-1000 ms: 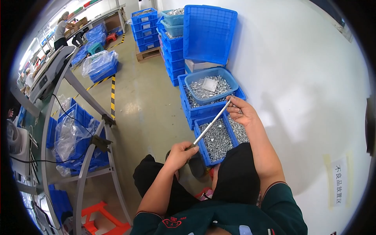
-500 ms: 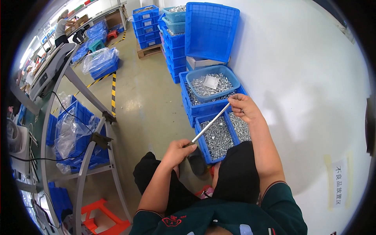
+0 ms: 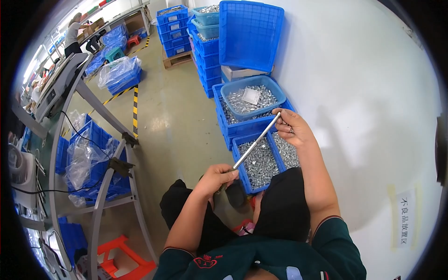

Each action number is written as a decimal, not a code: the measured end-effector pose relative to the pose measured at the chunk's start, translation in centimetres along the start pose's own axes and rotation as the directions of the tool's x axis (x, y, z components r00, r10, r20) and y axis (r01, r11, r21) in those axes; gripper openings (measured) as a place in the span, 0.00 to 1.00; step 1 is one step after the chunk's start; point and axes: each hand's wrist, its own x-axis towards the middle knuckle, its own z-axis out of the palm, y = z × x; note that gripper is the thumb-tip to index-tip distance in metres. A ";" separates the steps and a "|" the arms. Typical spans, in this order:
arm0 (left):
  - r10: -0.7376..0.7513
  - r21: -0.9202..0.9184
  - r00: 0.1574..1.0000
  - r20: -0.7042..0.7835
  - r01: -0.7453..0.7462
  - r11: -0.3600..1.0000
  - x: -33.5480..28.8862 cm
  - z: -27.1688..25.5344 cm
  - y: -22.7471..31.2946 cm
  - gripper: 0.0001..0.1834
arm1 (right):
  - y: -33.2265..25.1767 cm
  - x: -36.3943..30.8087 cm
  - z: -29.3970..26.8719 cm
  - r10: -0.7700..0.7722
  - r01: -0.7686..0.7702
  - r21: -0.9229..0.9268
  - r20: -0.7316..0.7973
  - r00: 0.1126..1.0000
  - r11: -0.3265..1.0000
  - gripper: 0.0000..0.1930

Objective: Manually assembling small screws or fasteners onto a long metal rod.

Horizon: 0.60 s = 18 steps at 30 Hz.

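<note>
In the head view, a slim metal rod [image 3: 256, 141] slants across the divided blue bin [image 3: 277, 153]. Left of the bin, the left hand [image 3: 215, 181] is closed around the rod's lower end. Over the bin's far right, the right hand [image 3: 293, 126] pinches the upper end, fingertips together. Beyond the bin sits a light-blue basin [image 3: 238, 110].
</note>
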 end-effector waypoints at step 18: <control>0.068 0.029 0.983 -0.168 -0.064 0.998 1.9 1.5 -1.0 0.11 | 3.8 1.0 3.0 0.106 -0.179 -0.415 -0.193 0.975 0.892 0.09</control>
